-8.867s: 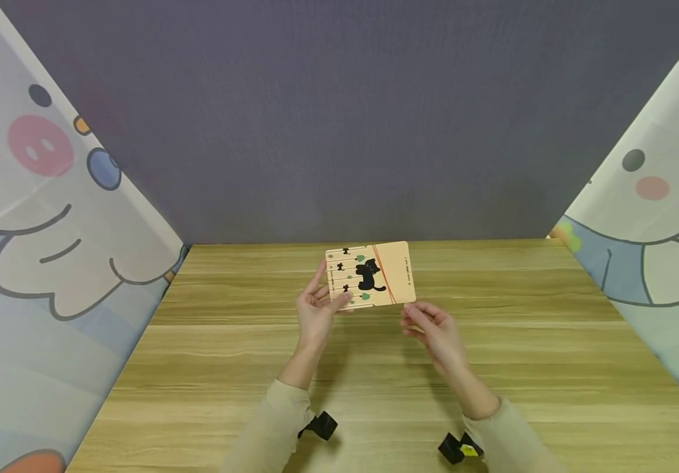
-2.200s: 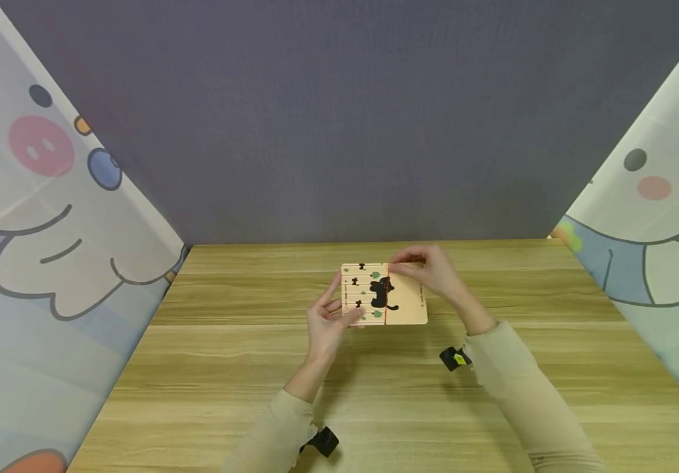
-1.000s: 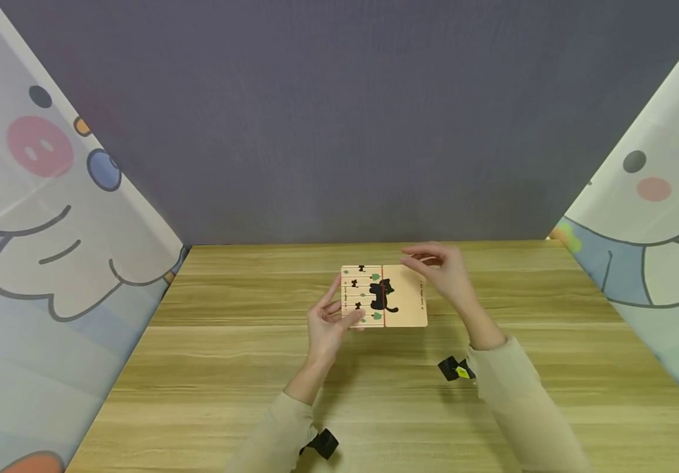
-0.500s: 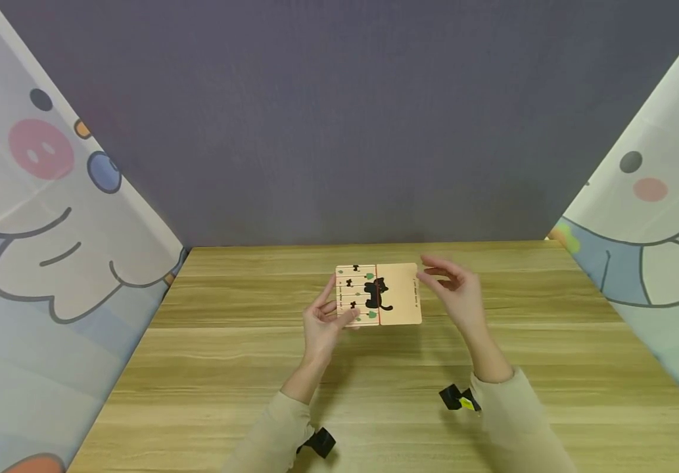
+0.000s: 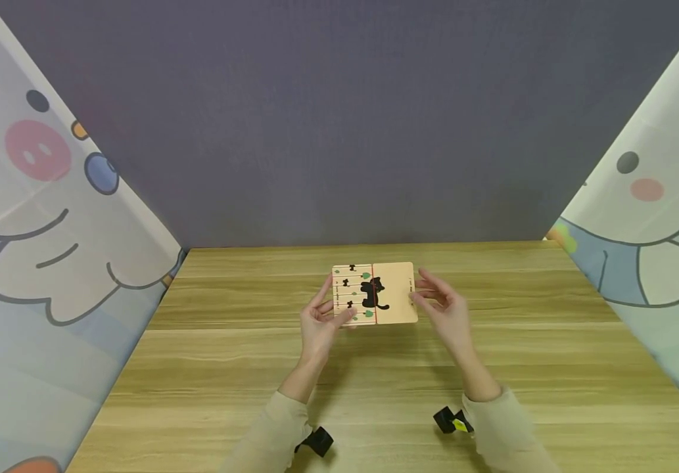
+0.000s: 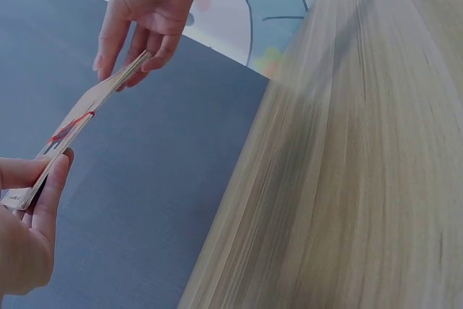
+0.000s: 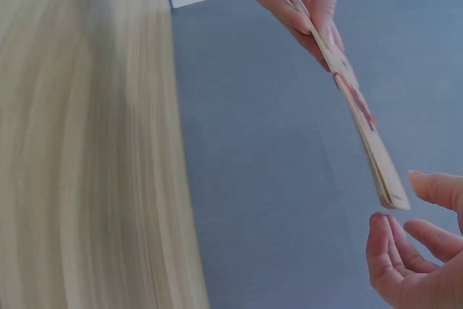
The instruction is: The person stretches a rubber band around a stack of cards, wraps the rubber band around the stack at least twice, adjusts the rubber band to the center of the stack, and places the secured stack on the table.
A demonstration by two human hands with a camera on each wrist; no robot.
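A small cream notebook (image 5: 397, 289), printed with a black cat, green leaves and little bows, is held up above the table. My left hand (image 5: 317, 330) grips its left end, thumb on top and fingers beneath. A thin red band (image 5: 375, 314) runs straight across the cover near the middle. At the notebook's right end, my right hand (image 5: 449, 319) has thumb and fingers spread above and below the edge. In the right wrist view, a gap shows between these fingers (image 7: 427, 240) and the layered page edges (image 7: 383, 197).
The wood-grain table (image 5: 227, 368) lies below, with a dark grey panel (image 5: 339, 131) behind it. Cartoon-printed curtains (image 5: 49, 263) stand on both sides. Black wrist devices (image 5: 318, 441) are worn at both sleeves.
The red band, slanted at first, now lies straight across. My right hand has left the band at the top edge and come down to the notebook's right end. My left hand keeps its grip.
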